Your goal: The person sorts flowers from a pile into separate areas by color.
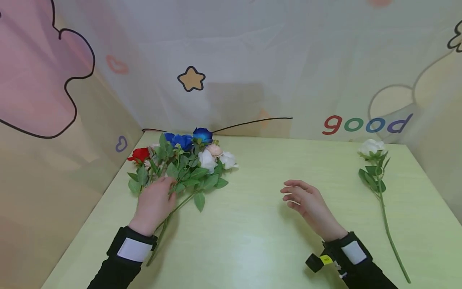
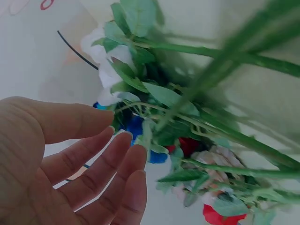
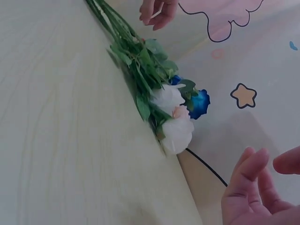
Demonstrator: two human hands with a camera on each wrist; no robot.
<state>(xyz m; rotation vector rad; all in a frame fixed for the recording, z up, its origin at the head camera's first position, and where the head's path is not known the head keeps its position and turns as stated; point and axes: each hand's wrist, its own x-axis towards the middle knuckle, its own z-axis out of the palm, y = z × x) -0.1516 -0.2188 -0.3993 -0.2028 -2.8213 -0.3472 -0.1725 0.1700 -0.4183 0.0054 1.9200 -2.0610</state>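
A bunch of artificial flowers (image 1: 184,164) lies at the back left of the pale green table (image 1: 252,233), with blue, white, pink and red blooms and leafy green stems. My left hand (image 1: 155,202) rests over the stems, beside the leaves. In the left wrist view its fingers (image 2: 108,164) are relaxed next to the bunch (image 2: 187,122) and grip nothing. My right hand (image 1: 306,200) hovers over the middle of the table, fingers loosely spread and empty. The right wrist view shows that hand (image 3: 258,187) far from the bunch (image 3: 150,70) and from the left hand (image 3: 157,11).
A single white rose (image 1: 371,147) with a long green stem lies alone near the table's right edge. Cartoon-printed cloth walls (image 1: 231,60) close in the table at the back and on both sides.
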